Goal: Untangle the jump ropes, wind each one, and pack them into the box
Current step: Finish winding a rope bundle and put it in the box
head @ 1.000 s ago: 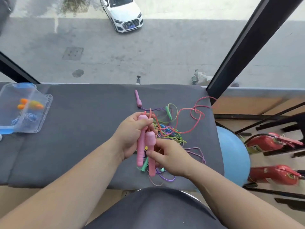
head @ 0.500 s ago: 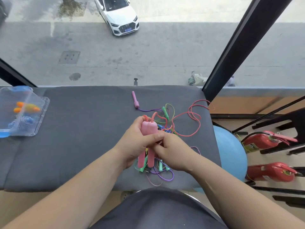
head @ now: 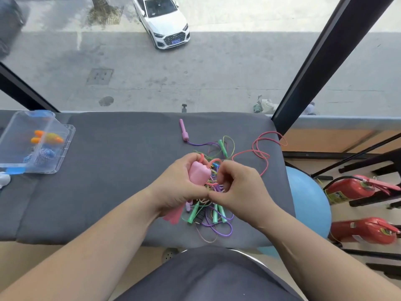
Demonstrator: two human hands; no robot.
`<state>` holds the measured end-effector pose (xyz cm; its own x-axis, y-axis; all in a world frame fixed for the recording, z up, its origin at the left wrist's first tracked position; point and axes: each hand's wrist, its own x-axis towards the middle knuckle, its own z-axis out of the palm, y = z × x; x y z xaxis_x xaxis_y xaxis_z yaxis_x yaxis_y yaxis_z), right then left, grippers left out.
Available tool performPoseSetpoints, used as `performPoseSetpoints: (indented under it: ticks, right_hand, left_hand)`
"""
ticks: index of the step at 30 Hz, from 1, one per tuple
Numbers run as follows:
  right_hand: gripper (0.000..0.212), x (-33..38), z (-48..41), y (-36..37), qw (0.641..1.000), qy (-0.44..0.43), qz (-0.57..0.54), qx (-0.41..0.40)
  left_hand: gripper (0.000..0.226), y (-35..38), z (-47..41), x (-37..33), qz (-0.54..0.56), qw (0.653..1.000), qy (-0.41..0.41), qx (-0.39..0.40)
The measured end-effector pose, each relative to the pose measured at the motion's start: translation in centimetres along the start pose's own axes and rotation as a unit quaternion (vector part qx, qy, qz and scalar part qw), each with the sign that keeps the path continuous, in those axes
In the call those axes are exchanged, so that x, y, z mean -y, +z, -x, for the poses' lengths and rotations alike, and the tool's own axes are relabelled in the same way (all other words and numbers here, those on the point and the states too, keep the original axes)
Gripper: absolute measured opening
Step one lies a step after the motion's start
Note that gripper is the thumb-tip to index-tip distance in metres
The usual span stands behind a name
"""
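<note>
Grey padded bench (head: 112, 181) runs under a window that looks down on a street and a white car (head: 165, 20). At its middle the left hand (head: 178, 187) grips 2 pink handles (head: 198, 172) side by side. The right hand (head: 238, 187), fingers curled, pinches their pink cord (head: 247, 151) just beside them, above a tangle of jump ropes (head: 212, 216) in green, purple and pink. Well apart, at the bench's left end, lies the clear box (head: 65, 135) — inside, an orange-handled rope (head: 48, 136) and a blue-and-white coil (head: 44, 154).

At the pad's (head: 121, 170) far left, a box (head: 67, 139); right of centre, the rope tangle (head: 217, 215); off its right edge, a ball (head: 308, 203) and 2 extinguishers (head: 351, 189).
</note>
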<state>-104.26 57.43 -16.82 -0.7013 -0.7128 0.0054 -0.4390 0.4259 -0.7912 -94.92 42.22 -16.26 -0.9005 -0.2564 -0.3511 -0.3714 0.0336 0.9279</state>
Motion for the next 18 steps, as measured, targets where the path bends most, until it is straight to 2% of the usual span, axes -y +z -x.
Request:
performPoseSetpoints:
  ticks: [2,3,5,6,7,8,10,13,16,18]
  right_hand:
    - [0.041,0.1,-0.3,-0.7,0.998,-0.047,-0.005,-0.052]
    - [0.054,0.0,-0.5,-1.2,0.995,-0.083,0.008,-0.047]
    - [0.077,-0.3,-1.3,-1.9,0.987,-0.137,0.071,0.054]
    - [0.078,-0.3,-1.7,-2.1,0.977,-0.142,0.099,0.126]
    - [0.07,-0.5,-2.1,-2.1,0.965,-0.134,0.118,0.193]
    - [0.052,-0.7,-2.3,-2.0,0.955,-0.124,0.124,0.239]
    - [0.005,-1.0,-2.3,-1.7,0.951,-0.119,0.138,0.251]
    - [0.033,-1.5,-1.8,-2.0,0.962,-0.117,0.121,0.215]
    - [0.031,-1.3,-1.3,-2.7,0.976,-0.119,0.062,0.174]
    - [0.033,-0.8,-1.1,-3.1,0.98,-0.102,0.013,0.173]
  left_hand:
    - [0.036,-0.7,0.4,-0.5,-0.084,0.996,0.017,0.027]
    - [0.034,-1.0,0.7,-0.8,-0.136,0.989,0.027,0.045]
    - [0.03,-1.1,1.3,-1.5,-0.229,0.969,0.048,0.076]
    - [0.028,-1.0,1.6,-1.8,-0.255,0.961,0.058,0.09]
    - [0.027,-0.9,1.8,-1.9,-0.273,0.954,0.066,0.103]
    - [0.026,-0.8,1.9,-2.0,-0.284,0.95,0.071,0.111]
    - [0.028,-1.0,2.0,-2.1,-0.308,0.942,0.074,0.109]
    - [0.033,-1.7,1.7,-1.5,-0.339,0.937,0.067,0.053]
    - [0.034,-1.8,1.1,-0.1,-0.342,0.939,0.041,0.001]
    - [0.024,-1.5,0.6,0.6,-0.342,0.939,0.023,-0.028]
